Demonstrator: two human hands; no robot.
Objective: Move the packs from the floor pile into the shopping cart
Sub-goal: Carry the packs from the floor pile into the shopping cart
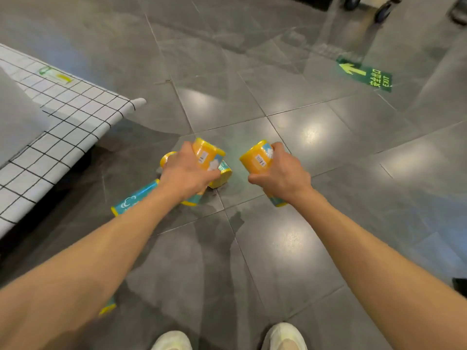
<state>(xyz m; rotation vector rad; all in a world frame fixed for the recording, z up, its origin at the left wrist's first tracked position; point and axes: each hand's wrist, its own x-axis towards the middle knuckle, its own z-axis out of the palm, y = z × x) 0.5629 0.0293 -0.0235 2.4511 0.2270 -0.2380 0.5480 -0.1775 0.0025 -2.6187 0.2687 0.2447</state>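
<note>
Underfoot, the floor point(290, 248) was made of big, shiny grey tiles with thin lines between them, and ceiling lights made bright spots on it. At the left edge lay a soft white cloth point(63, 114) with a black grid of squares, and one corner of it came to a rounded tip. A green exit sticker point(366, 75) with a yellow arrow was stuck flat on the tiles far off to the right. At the very top, two small black wheels point(382, 11) of something showed, too cut off to tell what.

The left hand point(188, 174) was curled around a yellow pack point(207, 154), a round tube shape wrapped in smooth, shiny plastic with a white barcode label. The right hand point(281, 174) gripped another pack point(256, 157) of the same kind, held up off the floor. Under the left hand, the floor pile point(222, 174) of packs lay on the tiles. One long blue and yellow pack point(135, 197) lay on its side just beside the left wrist. At the bottom were the toes of two pale shoes point(284, 335).
</note>
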